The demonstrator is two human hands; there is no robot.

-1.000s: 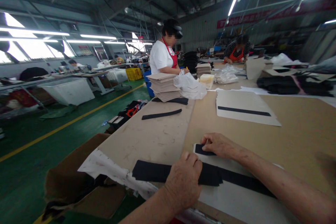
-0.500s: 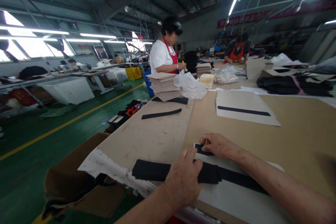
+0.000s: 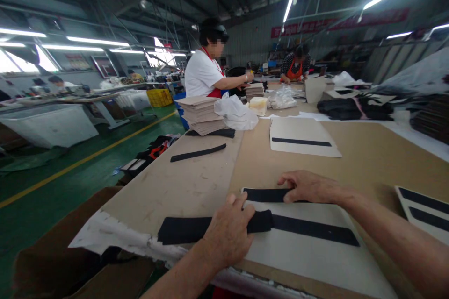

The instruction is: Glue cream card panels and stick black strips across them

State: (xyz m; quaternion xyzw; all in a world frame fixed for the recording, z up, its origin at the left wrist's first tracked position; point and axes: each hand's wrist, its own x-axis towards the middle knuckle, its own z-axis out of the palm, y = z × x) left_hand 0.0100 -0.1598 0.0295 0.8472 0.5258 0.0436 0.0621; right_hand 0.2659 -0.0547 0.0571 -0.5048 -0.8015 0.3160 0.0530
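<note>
A pale board [image 3: 301,257] lies at the table's front, bearing one black strip [image 3: 315,230] across its middle and another black strip [image 3: 266,195] along its far edge. My left hand [image 3: 229,229] is closed over a stack of black strips [image 3: 184,230], which overlaps the board's left side. Its fingertips reach the board's far left corner. Over the far strip, my right hand [image 3: 308,187] has its thumb touching the strip and its fingers apart, curved beyond the board's edge.
Another board [image 3: 305,126] with one black strip lies farther back; a board [image 3: 428,219] with two strips lies at right. A loose strip [image 3: 198,153] is near a stack of tan boards [image 3: 201,114]. A co-worker [image 3: 206,70] stands beyond it.
My right hand has moved right along the far strip, and its fingers have parted. My left hand stays on the stack. The view has turned right, bringing in the two-strip board.
</note>
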